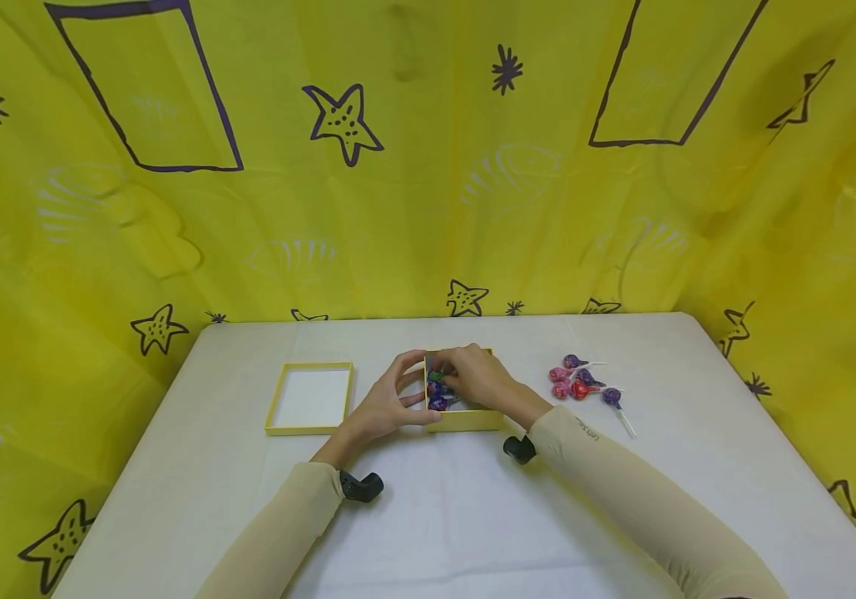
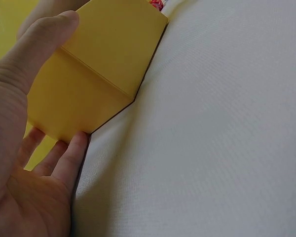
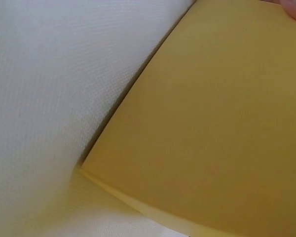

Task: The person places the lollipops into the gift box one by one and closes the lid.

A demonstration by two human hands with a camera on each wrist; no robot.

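Note:
A yellow box (image 1: 463,422) stands uncovered on the table, with dark purple lollipops (image 1: 438,403) and a green-wrapped lollipop (image 1: 437,376) inside. My left hand (image 1: 386,401) holds the box at its left front corner. In the left wrist view, the thumb lies on the front and the other fingers touch the left side. Reaching in over the rim, my right hand (image 1: 475,376) has its fingertips at the green lollipop and appears to pinch it. That hand covers the right part of the box's inside. The right wrist view shows mainly the yellow wall (image 3: 197,123).
Left of the box lies a shallow yellow lid (image 1: 309,432), its white inside facing up. Several red, pink and purple lollipops (image 1: 580,389) lie in a loose pile on the right. White cloth covers the table (image 1: 413,516); a yellow curtain (image 1: 413,216) hangs behind.

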